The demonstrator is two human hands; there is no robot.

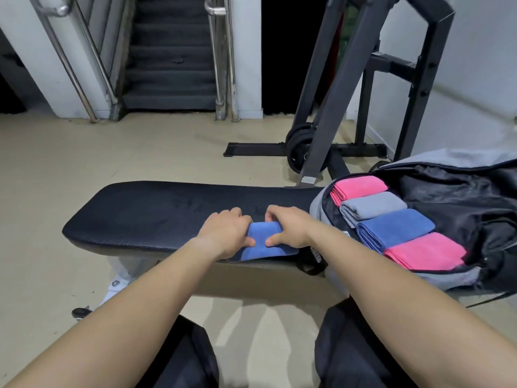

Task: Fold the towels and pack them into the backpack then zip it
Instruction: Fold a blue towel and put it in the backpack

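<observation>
A small folded blue towel (264, 243) lies on the near edge of the black padded bench (156, 214). My left hand (226, 231) grips its left side and my right hand (288, 226) grips its right side, thumbs on top and fingers curled over the far edge. To the right, a grey and black backpack (458, 197) lies open on the bench. Inside it sit several folded towels in a row: a pink towel (359, 187), a grey towel (372, 207), a blue towel (394, 228) and another pink towel (425, 250).
A black weight rack (363, 88) with weight plates (302, 147) stands behind the bench on the right. A staircase (170, 57) with metal rails rises at the back. Beige floor (112, 152) spreads out to the left. My knees in dark trousers show at the bottom.
</observation>
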